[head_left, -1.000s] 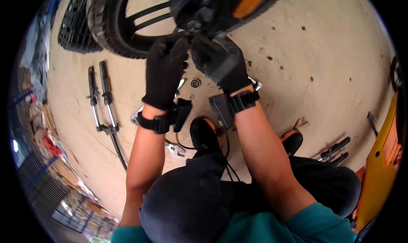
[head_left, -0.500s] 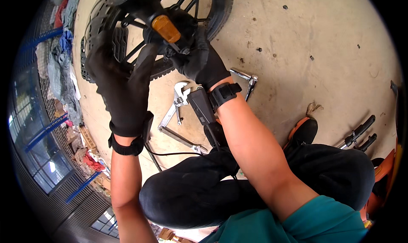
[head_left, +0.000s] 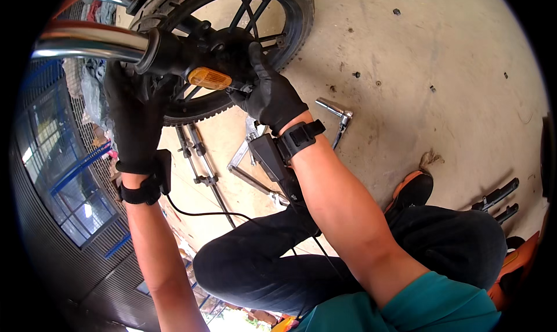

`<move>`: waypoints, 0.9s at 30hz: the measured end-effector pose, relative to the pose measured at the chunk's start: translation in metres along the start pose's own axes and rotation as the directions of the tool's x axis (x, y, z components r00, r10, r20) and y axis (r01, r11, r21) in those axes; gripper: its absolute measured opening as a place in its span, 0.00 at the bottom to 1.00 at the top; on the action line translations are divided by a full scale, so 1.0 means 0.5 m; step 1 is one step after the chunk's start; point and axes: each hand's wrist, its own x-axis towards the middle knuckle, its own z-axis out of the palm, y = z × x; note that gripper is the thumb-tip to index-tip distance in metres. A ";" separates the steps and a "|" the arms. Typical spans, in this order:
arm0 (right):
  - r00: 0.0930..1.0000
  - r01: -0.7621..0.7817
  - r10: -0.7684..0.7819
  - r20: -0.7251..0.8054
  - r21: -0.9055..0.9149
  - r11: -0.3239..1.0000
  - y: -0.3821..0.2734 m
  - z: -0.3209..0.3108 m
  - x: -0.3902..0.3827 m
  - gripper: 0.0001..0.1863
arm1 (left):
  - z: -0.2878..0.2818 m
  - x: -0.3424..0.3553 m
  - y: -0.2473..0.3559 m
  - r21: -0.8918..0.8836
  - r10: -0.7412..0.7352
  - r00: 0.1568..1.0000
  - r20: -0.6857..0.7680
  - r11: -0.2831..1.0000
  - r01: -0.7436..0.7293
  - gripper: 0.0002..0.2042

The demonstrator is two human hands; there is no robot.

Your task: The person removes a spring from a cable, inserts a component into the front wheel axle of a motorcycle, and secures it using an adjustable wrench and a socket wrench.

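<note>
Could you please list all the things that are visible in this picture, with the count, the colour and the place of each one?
wheel: one, black tyre and spokes, top centre
reflector: one, orange, at the wheel hub
chrome tubes: two, silver, top left
ratchet wrench: one, silver, on the floor right of the wheel
adjustable wrench: one, silver, floor under the wrist
fork legs: two, dark and chrome, floor below the tyre
concrete floor: beige
shoe: one, black and orange, right
left hand: black glove, on the tyre
right hand: black glove, at the hub

A black spoked wheel (head_left: 232,36) with knobby tyre stands at upper centre of the frame, its dark hub (head_left: 229,47) beside an orange reflector (head_left: 209,78).
</note>
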 end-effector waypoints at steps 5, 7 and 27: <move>0.995 0.034 -0.027 0.096 -0.069 0.997 -0.008 0.013 0.018 0.22 | -0.007 0.017 -0.021 0.147 -0.115 0.993 0.003 0.983 0.113 0.30; 0.983 0.090 -0.083 0.163 -0.039 0.995 0.000 0.020 0.024 0.21 | -0.005 0.013 -0.017 0.358 -0.058 0.998 -0.014 0.932 0.059 0.32; 0.803 -0.537 0.571 0.171 -0.211 0.817 -0.046 0.096 0.047 0.27 | 0.033 0.041 0.054 0.605 -0.018 0.943 -0.332 0.763 0.228 0.29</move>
